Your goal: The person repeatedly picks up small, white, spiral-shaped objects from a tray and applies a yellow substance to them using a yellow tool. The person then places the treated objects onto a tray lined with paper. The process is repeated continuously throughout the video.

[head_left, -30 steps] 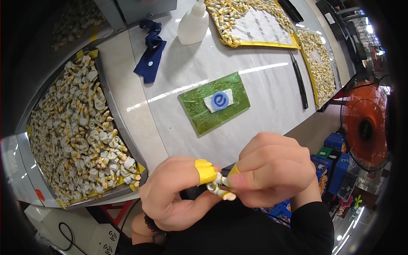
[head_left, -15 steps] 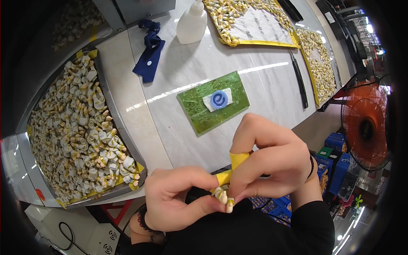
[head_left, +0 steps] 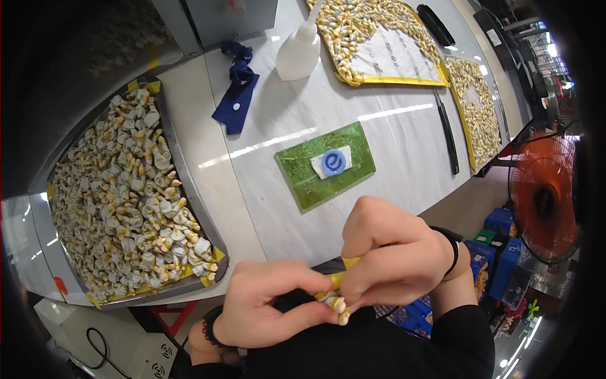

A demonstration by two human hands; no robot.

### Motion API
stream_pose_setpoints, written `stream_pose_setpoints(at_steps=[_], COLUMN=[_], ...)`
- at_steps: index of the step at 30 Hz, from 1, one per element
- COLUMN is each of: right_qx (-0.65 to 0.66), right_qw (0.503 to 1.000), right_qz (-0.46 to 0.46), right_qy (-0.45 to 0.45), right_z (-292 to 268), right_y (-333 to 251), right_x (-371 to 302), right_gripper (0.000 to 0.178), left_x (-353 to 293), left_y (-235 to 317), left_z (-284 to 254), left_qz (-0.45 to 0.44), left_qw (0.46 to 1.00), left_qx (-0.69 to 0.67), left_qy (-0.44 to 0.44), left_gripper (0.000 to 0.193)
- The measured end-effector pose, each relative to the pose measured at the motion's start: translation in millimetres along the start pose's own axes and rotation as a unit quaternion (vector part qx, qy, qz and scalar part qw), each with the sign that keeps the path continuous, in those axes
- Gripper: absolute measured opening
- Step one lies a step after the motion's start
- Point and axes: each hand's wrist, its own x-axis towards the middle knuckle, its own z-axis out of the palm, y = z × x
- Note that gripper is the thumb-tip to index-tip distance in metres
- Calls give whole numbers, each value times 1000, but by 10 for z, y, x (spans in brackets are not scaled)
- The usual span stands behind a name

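Pale, marbled bench (head_left: 284,234) with streaks of glare. Left hand (head_left: 262,303) and right hand (head_left: 398,262) meet just off its near edge, both pinching one small white-and-yellow piece (head_left: 339,306) between thumb and fingers; much of it is hidden. Yellow tape (head_left: 336,278) wraps fingertips. Beyond: green slab (head_left: 293,177) bearing a white pad (head_left: 320,169) and blue disc (head_left: 333,162). Left: tray (head_left: 177,158) heaped with similar pieces. Far: blue cloth (head_left: 235,110), white bottle (head_left: 298,57), yellow-edged tray (head_left: 404,81) of pieces. Right: slim black tool (head_left: 448,139); off the bench, orange fan (head_left: 544,199).
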Motion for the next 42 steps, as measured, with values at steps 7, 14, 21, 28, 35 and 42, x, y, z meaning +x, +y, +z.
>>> stream_pose_setpoints(at_steps=[7,14,21,28,35,42], right_qx=[-114,-368,-235,-278,-336,-378], right_qw=[973,919,965,938,903,895], right_qz=[43,100,73,209,266,233], right_qy=[194,98,89,4,-15,-39], right_z=[-713,-953,-885,-652,-613,-626], right_y=[331,1028,420,101,50,-5], right_x=[344,841,375,-304,-488,-402], right_gripper=[66,50,28,29,27,27], left_x=[-718,-651,-163,899,1075,917], left_y=[631,923,1235,1134,860,995], left_z=[-536,-1038,-1279,-2007,-2334,-2094], left_qz=[101,-15,91,-10,91,103], left_qw=[755,609,565,627,587,634], left_qx=[573,751,792,762,782,738], left_qy=[304,255,212,165,188,208], left_gripper=[23,24,30,37,40,25])
